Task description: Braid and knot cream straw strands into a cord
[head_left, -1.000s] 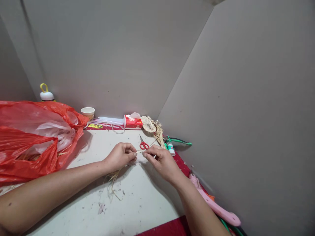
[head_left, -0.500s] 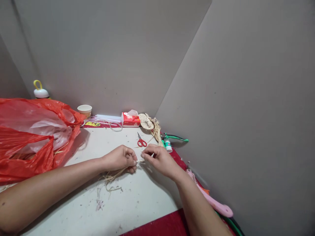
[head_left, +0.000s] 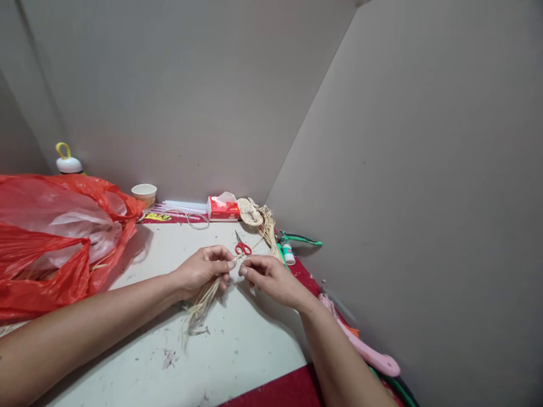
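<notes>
Thin pale straw strands point(head_left: 204, 302) are pinched in my left hand point(head_left: 201, 274), their loose ends hanging below the palm over the white tabletop. A short end of the straw shows past the left thumb. Close to its right, my right hand point(head_left: 271, 280) has thumb and forefinger brought together; whatever is between those fingertips is too small to make out. Just beyond both hands lie small scissors point(head_left: 242, 247) with red handles, the blades pointing away from me.
A red plastic bag point(head_left: 51, 243) fills the left side. Along the back stand a paper cup point(head_left: 145, 194), white sticks point(head_left: 182, 206), a tissue pack point(head_left: 223, 208) and a woven straw piece point(head_left: 249, 212). At right are green-handled pliers point(head_left: 301, 239), a small bottle point(head_left: 288, 253) and a pink handle point(head_left: 369, 350).
Both hands have shifted slightly away from me, towards the scissors. The straw under my left hand has swung and now hangs more steeply, its ends blurred.
</notes>
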